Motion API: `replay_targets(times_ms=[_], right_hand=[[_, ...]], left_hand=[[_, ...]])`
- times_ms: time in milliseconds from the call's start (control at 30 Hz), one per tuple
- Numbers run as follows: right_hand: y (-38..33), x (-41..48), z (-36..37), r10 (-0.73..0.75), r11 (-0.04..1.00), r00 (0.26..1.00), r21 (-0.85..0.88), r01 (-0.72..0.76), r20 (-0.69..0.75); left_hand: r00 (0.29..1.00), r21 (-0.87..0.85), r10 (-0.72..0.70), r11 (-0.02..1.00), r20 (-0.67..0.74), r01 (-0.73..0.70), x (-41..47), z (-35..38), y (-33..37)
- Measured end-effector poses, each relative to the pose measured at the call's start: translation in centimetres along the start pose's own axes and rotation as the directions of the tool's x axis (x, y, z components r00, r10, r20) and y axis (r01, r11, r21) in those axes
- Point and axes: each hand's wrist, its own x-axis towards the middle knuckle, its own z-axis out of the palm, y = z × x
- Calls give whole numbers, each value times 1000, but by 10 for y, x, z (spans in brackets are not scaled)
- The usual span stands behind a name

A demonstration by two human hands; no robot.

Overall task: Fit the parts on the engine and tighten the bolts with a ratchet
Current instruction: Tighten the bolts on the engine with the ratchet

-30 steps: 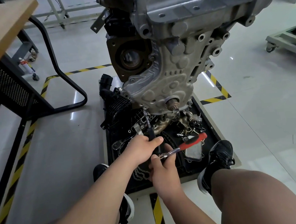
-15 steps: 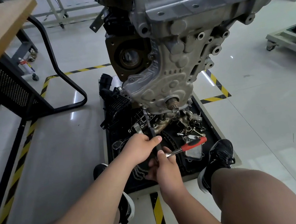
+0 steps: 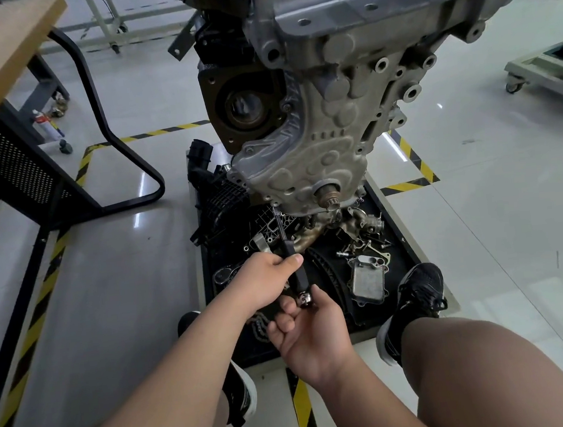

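Ratchet (image 3: pixel 305 299) with black extension (image 3: pixel 294 271) slants up to engine (image 3: pixel 306 166).

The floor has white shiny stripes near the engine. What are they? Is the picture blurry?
In the head view, those stripes are glare, probably lamps reflecting off the glossy floor; also in the head view, the engine looks sharp, not blurry.

Both forearms reach forward and down, the left hand (image 3: pixel 266 278) curled round the black extension bar (image 3: pixel 300 278) and the right hand (image 3: pixel 314 335) just below, seemingly pinching the ratchet (image 3: pixel 305 299) head.
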Motion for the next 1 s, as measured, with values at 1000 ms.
replay_targets(times_ms=[1000], right_hand=[[3,-1,-12,-535,299,819,-861,412,206]], left_hand=[[1000,60,9,998,-29,-7,3,5,2]])
